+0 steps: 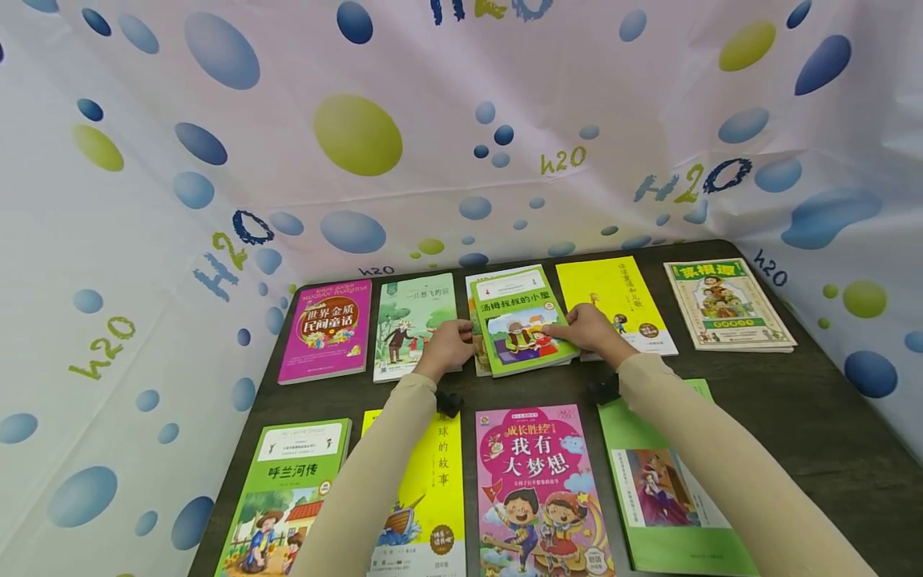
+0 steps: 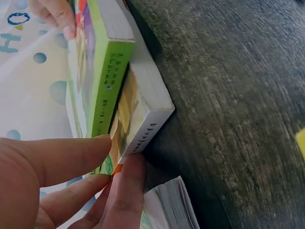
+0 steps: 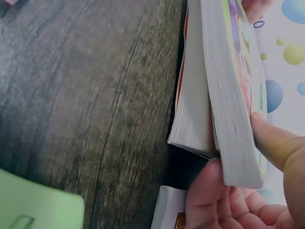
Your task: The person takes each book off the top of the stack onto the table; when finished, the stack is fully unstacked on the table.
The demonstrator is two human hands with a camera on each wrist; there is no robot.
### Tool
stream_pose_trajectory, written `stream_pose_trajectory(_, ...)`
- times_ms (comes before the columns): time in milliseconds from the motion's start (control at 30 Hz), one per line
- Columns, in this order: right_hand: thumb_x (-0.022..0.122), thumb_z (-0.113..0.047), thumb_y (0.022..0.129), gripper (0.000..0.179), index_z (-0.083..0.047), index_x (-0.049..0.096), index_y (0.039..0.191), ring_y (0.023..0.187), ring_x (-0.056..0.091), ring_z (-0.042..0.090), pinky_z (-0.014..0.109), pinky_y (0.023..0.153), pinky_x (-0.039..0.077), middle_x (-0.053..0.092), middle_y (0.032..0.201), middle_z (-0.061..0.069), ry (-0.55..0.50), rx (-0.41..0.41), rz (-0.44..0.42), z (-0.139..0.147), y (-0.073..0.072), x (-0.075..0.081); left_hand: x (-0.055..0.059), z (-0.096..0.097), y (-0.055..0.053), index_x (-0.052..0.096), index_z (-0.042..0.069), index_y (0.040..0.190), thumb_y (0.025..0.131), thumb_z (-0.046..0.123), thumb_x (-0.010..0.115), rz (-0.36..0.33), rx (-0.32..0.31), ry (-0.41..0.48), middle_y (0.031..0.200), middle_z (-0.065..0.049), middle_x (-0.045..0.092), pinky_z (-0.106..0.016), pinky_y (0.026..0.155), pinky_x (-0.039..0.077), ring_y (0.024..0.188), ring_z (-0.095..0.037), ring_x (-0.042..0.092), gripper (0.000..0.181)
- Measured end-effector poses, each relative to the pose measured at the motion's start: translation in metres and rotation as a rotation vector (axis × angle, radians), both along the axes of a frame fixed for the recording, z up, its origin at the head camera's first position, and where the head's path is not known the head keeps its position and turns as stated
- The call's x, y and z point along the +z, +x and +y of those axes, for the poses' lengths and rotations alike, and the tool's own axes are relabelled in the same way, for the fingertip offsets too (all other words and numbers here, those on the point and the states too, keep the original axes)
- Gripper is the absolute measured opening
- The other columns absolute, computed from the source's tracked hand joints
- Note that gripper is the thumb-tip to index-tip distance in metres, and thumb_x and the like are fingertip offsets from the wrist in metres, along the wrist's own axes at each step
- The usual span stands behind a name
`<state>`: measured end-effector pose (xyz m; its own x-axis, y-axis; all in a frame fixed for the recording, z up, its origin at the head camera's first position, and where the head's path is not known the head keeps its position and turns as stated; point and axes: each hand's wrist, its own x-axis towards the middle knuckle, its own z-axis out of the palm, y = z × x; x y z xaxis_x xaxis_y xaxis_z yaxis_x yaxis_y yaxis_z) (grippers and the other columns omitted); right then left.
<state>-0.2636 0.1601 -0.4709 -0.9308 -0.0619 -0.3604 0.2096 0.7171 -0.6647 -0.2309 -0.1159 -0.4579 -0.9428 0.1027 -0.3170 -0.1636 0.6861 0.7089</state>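
Observation:
In the head view a green storybook (image 1: pixel 526 328) lies tilted on top of another book (image 1: pixel 481 353), turned a little against it. My right hand (image 1: pixel 594 330) pinches the green book's right side, thumb on the cover and fingers beneath, as the right wrist view shows. My left hand (image 1: pixel 449 349) is at the left side of the two books. In the left wrist view its thumb (image 2: pixel 90 151) touches the green spine (image 2: pixel 110 90), and a finger (image 2: pixel 132 171) touches the white spine (image 2: pixel 145 131) of the lower book. Most of the lower book's cover is hidden.
Beside the pair lie a pale green book (image 1: pixel 411 312) and a yellow book (image 1: pixel 613 296). Farther out are a magenta book (image 1: pixel 324 328) and a cream book (image 1: pixel 728 304). The front row includes a pink book (image 1: pixel 541 489). Patterned cloth (image 1: pixel 433 184) stands behind the dark table (image 1: pixel 822 417).

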Motion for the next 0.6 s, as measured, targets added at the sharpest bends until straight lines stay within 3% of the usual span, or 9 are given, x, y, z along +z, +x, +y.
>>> stream_pose_trajectory(167, 0.072, -0.04, 0.1, 0.046, 0.001, 0.054, 0.11, 0.065, 0.062, 0.016, 0.022, 0.054, 0.057, 0.061, 0.097, 0.014, -0.1, -0.001, -0.007, 0.004, 0.001, -0.001, -0.005, 0.003, 0.0, 0.05, 0.003, 0.156, 0.097, 0.005, 0.069, 0.064, -0.028, -0.029, 0.15, -0.02, 0.06, -0.047, 0.106, 0.058, 0.138, -0.035, 0.059, 0.062)
stream_pose_trajectory(233, 0.069, -0.039, 0.103, 0.048, 0.003, 0.053, 0.12, 0.063, 0.062, 0.014, 0.023, 0.054, 0.058, 0.062, 0.099, 0.015, -0.16, 0.001, -0.032, 0.007, 0.001, -0.002, -0.007, 0.005, -0.002, 0.051, 0.003, 0.155, 0.095, 0.002, 0.07, 0.093, -0.046, -0.049, 0.142, -0.021, 0.064, -0.041, 0.093, 0.058, 0.125, -0.034, 0.063, 0.062)
stream_pose_trajectory(300, 0.066, -0.038, 0.105, 0.051, 0.004, 0.05, 0.131, 0.063, 0.064, 0.012, 0.023, 0.055, 0.059, 0.063, 0.104, 0.015, -0.226, 0.001, -0.072, 0.01, 0.0, -0.002, -0.009, 0.006, -0.003, 0.052, 0.003, 0.154, 0.094, -0.001, 0.07, 0.113, -0.063, -0.069, 0.129, -0.021, 0.067, -0.037, 0.079, 0.05, 0.105, -0.03, 0.062, 0.062)
stream_pose_trajectory(400, 0.061, -0.034, 0.108, 0.056, 0.002, 0.043, 0.147, 0.071, 0.068, 0.012, 0.023, 0.06, 0.061, 0.066, 0.117, 0.019, -0.358, -0.008, -0.156, 0.016, -0.001, 0.0, -0.009, 0.008, -0.004, 0.054, 0.003, 0.152, 0.093, -0.003, 0.069, 0.132, -0.085, -0.101, 0.109, -0.019, 0.067, -0.035, 0.07, 0.037, 0.081, -0.024, 0.047, 0.062)
stream_pose_trajectory(600, 0.052, -0.029, 0.112, 0.059, -0.006, 0.032, 0.162, 0.089, 0.07, 0.014, 0.024, 0.071, 0.065, 0.057, 0.138, 0.024, -0.529, 0.005, -0.231, 0.026, 0.004, 0.002, -0.008, 0.01, -0.004, 0.055, 0.003, 0.152, 0.093, -0.003, 0.068, 0.139, -0.102, -0.144, 0.103, -0.02, 0.069, -0.033, 0.065, 0.034, 0.072, -0.02, 0.041, 0.06)
